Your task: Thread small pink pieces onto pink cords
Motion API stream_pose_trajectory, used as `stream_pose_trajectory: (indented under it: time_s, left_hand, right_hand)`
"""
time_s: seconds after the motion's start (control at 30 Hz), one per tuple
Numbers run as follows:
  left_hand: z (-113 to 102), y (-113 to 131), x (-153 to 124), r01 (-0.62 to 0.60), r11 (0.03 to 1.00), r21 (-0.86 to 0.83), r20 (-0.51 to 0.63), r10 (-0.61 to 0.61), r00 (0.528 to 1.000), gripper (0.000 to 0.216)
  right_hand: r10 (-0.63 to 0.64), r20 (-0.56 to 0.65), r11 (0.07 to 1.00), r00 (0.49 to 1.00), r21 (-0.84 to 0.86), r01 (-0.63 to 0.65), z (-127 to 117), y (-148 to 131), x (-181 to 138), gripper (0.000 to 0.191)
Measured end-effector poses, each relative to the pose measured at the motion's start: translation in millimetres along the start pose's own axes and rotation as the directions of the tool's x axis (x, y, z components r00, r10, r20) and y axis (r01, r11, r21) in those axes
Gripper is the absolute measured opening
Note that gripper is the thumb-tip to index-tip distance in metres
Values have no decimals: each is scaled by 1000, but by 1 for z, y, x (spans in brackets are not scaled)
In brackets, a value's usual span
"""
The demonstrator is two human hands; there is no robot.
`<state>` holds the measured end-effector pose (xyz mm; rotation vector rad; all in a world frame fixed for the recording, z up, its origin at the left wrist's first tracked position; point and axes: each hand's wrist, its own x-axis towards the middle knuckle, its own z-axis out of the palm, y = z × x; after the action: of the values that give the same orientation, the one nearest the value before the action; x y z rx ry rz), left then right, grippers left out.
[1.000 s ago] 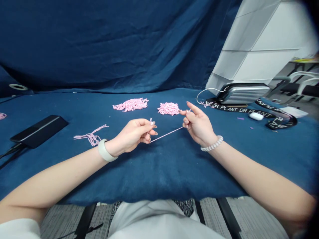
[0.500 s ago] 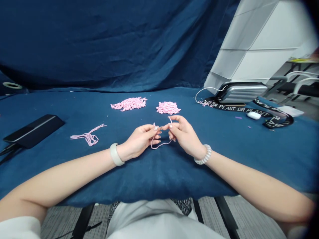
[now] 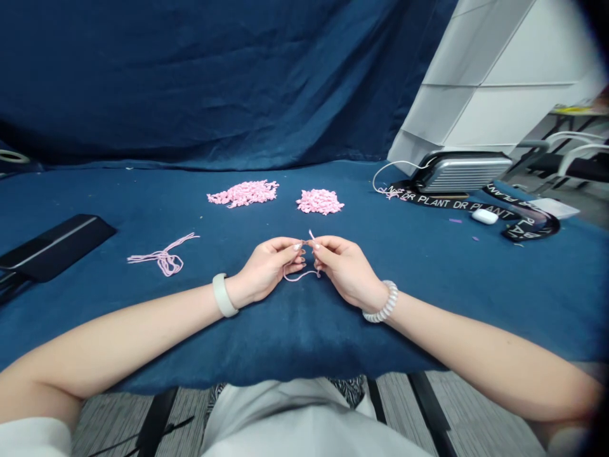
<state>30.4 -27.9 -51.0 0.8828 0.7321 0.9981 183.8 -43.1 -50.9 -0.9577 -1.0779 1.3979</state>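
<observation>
A short pink cord [image 3: 301, 277] hangs in a loop between my two hands, above the blue cloth. My left hand [image 3: 272, 265] is closed, pinching the cord between thumb and forefinger. My right hand [image 3: 343, 266] is closed too, its thumb and forefinger on the same cord, with a free end standing up above the fingertips. The tips of both hands nearly meet, and the detail of the cord between them is too small to make out. Beyond lie two heaps of small pink knotted pieces, a wider left heap [image 3: 247, 193] and a rounder right heap [image 3: 320, 201].
Loose pink cords [image 3: 164, 257] lie to the left, near a black flat device [image 3: 57, 246]. On the right are a silver-ribbed case [image 3: 466, 174], a black lettered strap [image 3: 440, 202] and a small white case [image 3: 485, 217]. A blue curtain [image 3: 214, 82] hangs behind the table.
My right hand has come down and left, closer to my left hand, its raised forefinger now lowered onto the cord. The hanging loop has become smaller. The view has shifted slightly.
</observation>
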Motion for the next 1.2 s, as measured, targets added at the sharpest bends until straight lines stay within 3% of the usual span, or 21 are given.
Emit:
stream_pose_trajectory:
  time_s: [0.27,0.5,0.77,1.07,1.2]
  left_hand:
    - [-3,-1,1,6,1000,-14,104,-5,995,14]
    - [-2,0,0,16,999,-31,148,-11,989,16]
    - [-4,0,1,32,999,-27,145,-28,989,21]
    - [-1,3,-1,44,999,8,220,-44,974,15]
    - [-2,3,0,28,1000,10,167,-29,985,14]
  right_hand:
    - [51,64,990,997,127,-59,6,-5,-4,27]
    - [104,143,983,984,133,-123,4,-6,-2,48]
    - [123,198,987,973,78,-140,3,-5,0,52]
    - [86,212,996,973,-41,-79,3,-4,1,50]
    - [67,201,996,977,-78,-52,2,-2,1,48]
